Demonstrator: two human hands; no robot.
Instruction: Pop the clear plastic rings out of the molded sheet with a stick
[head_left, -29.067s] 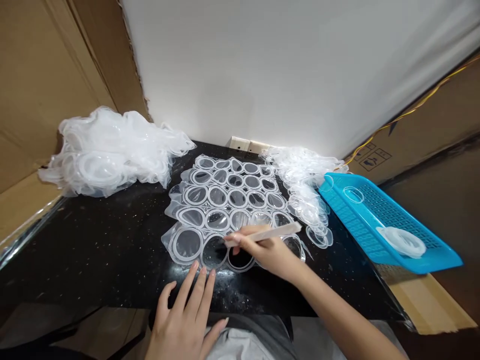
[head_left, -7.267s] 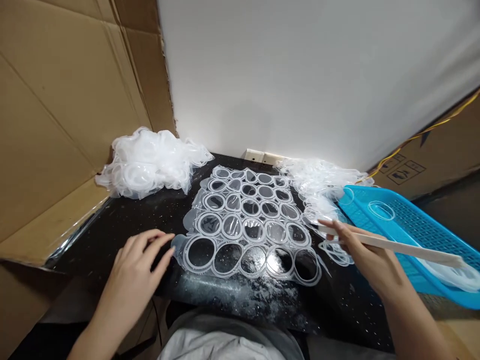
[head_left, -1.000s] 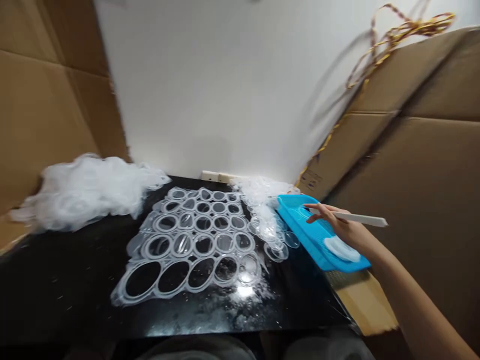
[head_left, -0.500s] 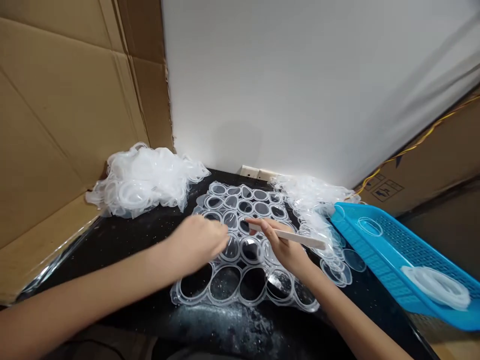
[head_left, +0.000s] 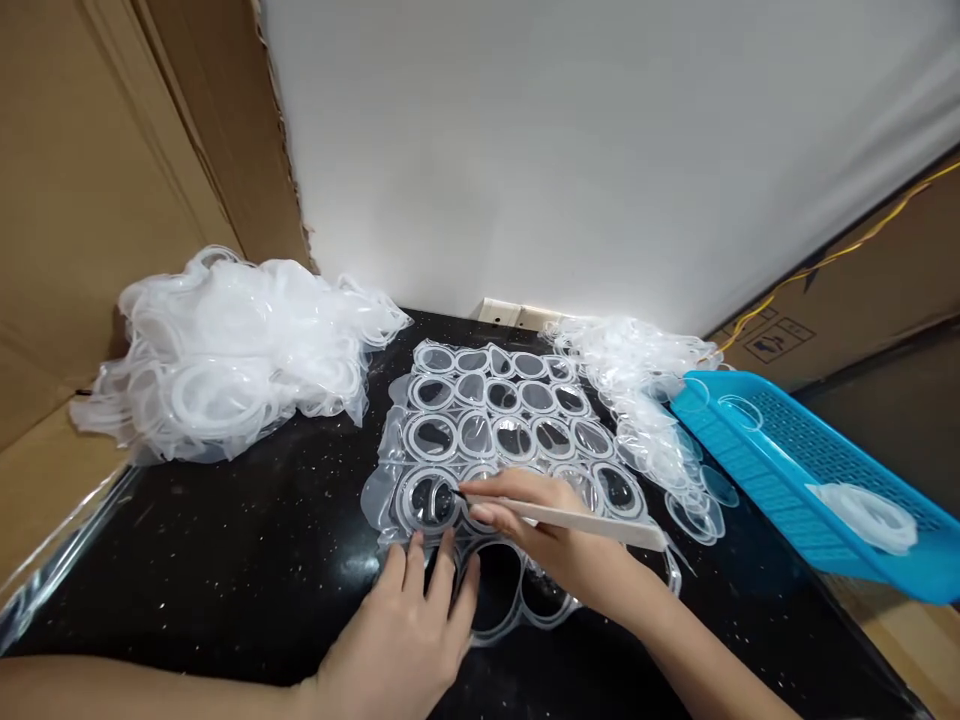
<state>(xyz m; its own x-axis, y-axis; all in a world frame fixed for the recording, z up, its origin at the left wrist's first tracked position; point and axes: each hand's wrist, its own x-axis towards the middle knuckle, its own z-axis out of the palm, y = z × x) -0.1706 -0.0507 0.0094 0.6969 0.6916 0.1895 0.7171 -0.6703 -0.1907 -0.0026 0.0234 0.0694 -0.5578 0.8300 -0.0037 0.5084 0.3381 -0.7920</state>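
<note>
A clear plastic sheet (head_left: pixel 480 420) lies on the black countertop, with rows of round rings pressed into it. Some rings in the front row are open holes. My right hand (head_left: pixel 540 525) grips a pale flat stick (head_left: pixel 592 522), whose thin tip rests at a ring (head_left: pixel 429 500) near the sheet's front left. My left hand (head_left: pixel 401 640) lies with its fingers spread on the sheet's front edge, just below that ring. Both hands hide part of the front rows.
A heap of white plastic offcuts (head_left: pixel 225 370) lies left of the sheet on the speckled black countertop (head_left: pixel 187 560). Loose clear discs (head_left: pixel 637 390) trail right towards a blue mesh basket (head_left: pixel 795 450) holding a white bundle (head_left: pixel 862 515). Cardboard (head_left: pixel 97 200) and a white wall (head_left: pixel 525 150) stand behind.
Both hands have moved towards the sheet's front left. My left hand now lies on the front edge, and the stick has swung so its tip meets a ring. The view has shifted slightly.
</note>
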